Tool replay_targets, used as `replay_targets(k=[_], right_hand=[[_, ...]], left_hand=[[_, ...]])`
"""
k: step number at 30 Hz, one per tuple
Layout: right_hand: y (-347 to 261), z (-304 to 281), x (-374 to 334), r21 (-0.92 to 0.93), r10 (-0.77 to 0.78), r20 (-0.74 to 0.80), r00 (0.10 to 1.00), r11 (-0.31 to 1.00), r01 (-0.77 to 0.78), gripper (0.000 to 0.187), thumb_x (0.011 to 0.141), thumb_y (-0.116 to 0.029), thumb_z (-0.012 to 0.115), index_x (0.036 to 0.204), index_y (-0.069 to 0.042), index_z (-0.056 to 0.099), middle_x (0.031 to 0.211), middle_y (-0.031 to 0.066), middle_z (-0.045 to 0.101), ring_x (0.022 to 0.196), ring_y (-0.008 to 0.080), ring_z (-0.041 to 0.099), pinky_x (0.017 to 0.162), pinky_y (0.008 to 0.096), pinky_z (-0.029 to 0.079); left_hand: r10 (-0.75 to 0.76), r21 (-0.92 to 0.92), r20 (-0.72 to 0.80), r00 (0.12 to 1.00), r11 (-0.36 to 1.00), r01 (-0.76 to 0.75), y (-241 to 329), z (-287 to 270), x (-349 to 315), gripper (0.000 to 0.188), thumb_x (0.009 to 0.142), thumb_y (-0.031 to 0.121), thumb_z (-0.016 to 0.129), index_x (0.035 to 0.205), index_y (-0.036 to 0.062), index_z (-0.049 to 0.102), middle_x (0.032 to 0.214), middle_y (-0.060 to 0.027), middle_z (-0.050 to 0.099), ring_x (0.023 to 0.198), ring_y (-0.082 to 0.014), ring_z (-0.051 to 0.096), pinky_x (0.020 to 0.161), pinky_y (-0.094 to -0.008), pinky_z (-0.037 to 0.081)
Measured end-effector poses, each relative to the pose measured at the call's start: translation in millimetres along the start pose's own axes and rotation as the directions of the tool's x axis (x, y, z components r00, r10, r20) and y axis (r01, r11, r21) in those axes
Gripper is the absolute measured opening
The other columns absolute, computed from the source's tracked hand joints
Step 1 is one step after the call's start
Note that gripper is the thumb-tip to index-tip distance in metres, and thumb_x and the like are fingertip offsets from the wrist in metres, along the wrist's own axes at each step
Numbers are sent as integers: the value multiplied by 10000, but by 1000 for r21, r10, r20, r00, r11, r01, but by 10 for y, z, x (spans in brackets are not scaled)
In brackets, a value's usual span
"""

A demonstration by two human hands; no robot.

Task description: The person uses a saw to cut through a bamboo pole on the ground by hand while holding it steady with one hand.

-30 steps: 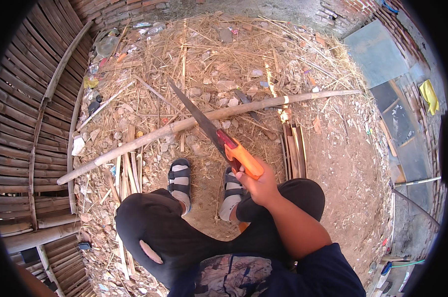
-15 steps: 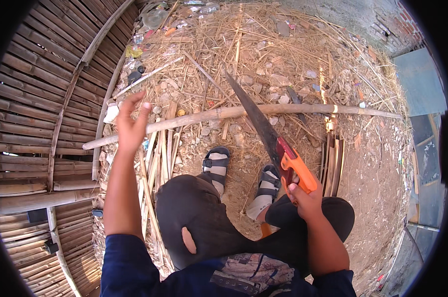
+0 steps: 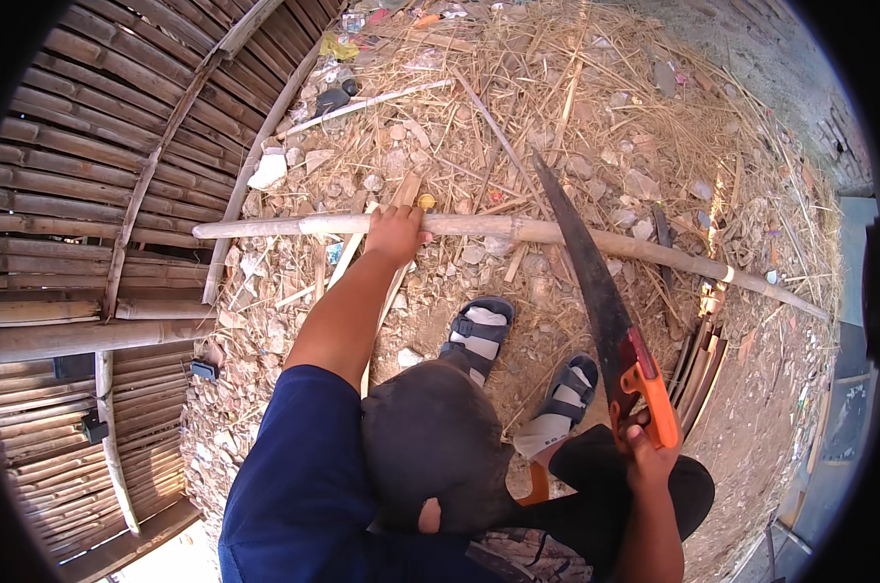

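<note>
A long, slightly bent bamboo pole (image 3: pixel 566 233) lies crosswise in front of my feet. My left hand (image 3: pixel 397 234) is wrapped over it left of its middle, the thumb on the right side. In my right hand (image 3: pixel 647 457) is a hand saw (image 3: pixel 595 277), gripped by its orange handle at the right. The dark blade points away from me and crosses above the pole; whether its teeth touch the bamboo I cannot tell. My sandalled feet (image 3: pixel 478 335) are on the ground on the near side of the pole.
A bamboo slat wall (image 3: pixel 100 175) rises along the left. Straw, stones and litter cover the ground (image 3: pixel 644 126). Split bamboo strips (image 3: pixel 704 374) lie at the right. A concrete wall (image 3: pixel 780 68) and blue-grey panels (image 3: pixel 853 282) stand at the far right.
My left hand has come down from the air and closed over the pole. The saw stays in my right hand. My view has shifted, so the ground appears displaced.
</note>
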State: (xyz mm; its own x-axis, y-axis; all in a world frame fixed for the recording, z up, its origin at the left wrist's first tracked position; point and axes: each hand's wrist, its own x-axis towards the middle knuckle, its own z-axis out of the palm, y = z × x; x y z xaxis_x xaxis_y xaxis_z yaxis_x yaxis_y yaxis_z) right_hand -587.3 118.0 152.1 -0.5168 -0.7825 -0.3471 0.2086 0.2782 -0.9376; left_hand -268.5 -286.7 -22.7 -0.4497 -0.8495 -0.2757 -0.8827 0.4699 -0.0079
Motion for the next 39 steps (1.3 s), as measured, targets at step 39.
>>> replay_targets(k=[39], right_hand=[[-244, 151, 19, -86, -32, 90, 995, 996, 40, 175, 965, -14, 708, 1106, -16, 605, 1169, 83, 690, 1088, 118, 639, 968, 306, 509]], left_hand=[[106, -201, -65, 992, 973, -117, 1296, -21, -65, 564, 941, 507, 700, 1373, 150, 632, 1278, -72, 696, 1250, -262, 606, 1050, -567, 374]])
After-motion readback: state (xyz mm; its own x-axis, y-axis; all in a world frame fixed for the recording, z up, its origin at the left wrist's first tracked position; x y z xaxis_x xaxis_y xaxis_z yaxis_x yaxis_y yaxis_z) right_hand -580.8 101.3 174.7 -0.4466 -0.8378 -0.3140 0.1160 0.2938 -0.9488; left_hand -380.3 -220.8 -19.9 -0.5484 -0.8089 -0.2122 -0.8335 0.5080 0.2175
